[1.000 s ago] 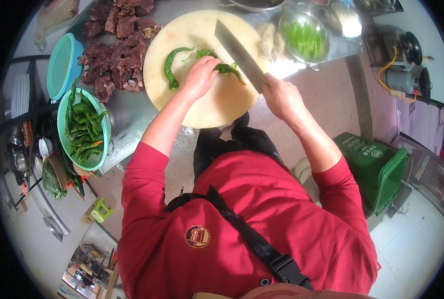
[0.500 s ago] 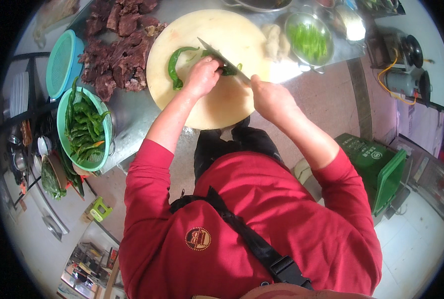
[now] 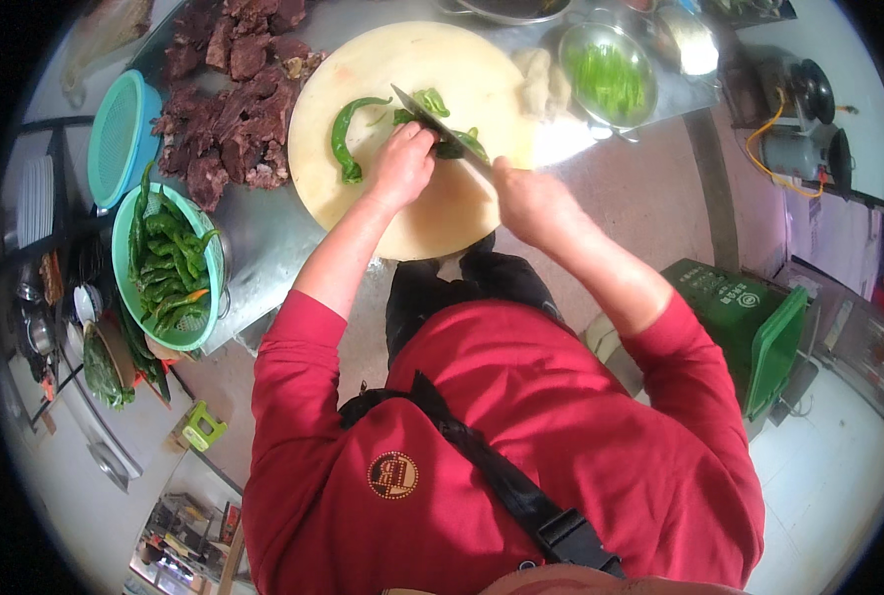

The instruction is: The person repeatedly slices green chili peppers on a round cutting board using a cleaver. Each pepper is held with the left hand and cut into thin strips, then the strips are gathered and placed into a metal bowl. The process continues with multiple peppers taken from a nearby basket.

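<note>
My right hand (image 3: 536, 198) grips the handle of a kitchen knife (image 3: 440, 129), whose blade slants up and left over the round cutting board (image 3: 432, 218). Against the blade, my left hand (image 3: 404, 164) has its fingers bent down on a green pepper, which the fingers and blade partly cover. Cut pepper pieces (image 3: 430, 100) lie just beyond the blade, and others show to its right. A whole curved green pepper (image 3: 343, 144) rests on the board to the left of my left hand.
Left of the board are chunks of dark meat (image 3: 244, 119), a teal basket of green peppers (image 3: 169, 258) and another teal basket (image 3: 125, 129). A metal bowl of cut green pieces (image 3: 609, 74) stands right, beside pale lumps (image 3: 536, 84). A green bin (image 3: 730, 307) is on the floor.
A cut pepper piece now lies apart beyond the blade, where the knife covered that spot before. The blade has shifted slightly down, with both hands still near the same place.
</note>
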Demonstrator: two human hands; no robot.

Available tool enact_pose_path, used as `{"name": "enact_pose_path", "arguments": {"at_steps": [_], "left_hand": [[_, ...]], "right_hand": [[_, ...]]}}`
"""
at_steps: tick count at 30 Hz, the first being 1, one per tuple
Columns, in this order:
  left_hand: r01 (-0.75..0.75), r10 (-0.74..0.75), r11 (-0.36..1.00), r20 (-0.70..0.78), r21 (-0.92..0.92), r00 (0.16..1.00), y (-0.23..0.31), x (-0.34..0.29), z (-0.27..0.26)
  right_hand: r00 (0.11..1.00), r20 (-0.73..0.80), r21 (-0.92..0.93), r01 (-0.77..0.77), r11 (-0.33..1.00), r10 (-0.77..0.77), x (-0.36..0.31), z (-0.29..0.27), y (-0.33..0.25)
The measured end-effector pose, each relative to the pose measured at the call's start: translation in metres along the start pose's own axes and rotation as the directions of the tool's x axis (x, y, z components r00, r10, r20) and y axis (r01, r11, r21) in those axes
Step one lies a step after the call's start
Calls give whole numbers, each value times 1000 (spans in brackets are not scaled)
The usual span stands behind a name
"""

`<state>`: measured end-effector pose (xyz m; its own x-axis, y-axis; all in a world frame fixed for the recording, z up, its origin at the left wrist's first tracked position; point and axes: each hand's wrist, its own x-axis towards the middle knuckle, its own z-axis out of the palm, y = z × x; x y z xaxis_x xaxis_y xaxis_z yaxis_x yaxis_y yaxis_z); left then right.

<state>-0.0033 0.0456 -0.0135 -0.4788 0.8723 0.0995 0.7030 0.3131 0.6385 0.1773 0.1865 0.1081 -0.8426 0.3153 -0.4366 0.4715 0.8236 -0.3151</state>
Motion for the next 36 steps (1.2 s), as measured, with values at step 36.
{"name": "enact_pose_path", "arguments": {"at_steps": [36], "left_hand": [[114, -114, 981, 9, -158, 993, -9, -1, 4]], "right_hand": [[997, 44, 28, -62, 998, 61, 4, 10, -21]]}}
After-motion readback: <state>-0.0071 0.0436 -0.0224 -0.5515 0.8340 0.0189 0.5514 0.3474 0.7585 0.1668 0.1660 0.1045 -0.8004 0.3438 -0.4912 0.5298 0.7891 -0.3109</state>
